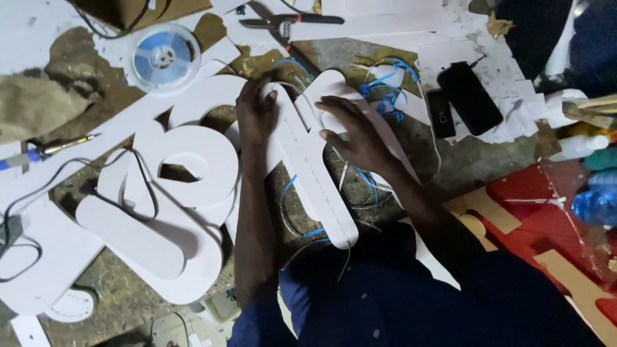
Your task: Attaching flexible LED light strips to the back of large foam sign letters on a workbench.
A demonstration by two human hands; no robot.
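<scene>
Evidently your left hand (256, 112) presses flat to steady the white letter panel (315, 173) while your right hand (350, 132), fingers spread, smooths its light strip (313, 168).

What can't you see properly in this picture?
Head view only:
- The palm of the left hand and the palm of the right hand: only their backs show, pressed on the white letter piece.
- The blue wires: they run under the right hand and the letter.
- The pliers: cut off by the top edge.
- The plastic bottles: cut off by the right edge, blurred.
- The small dots along the letter's strip: too small to tell.
</scene>
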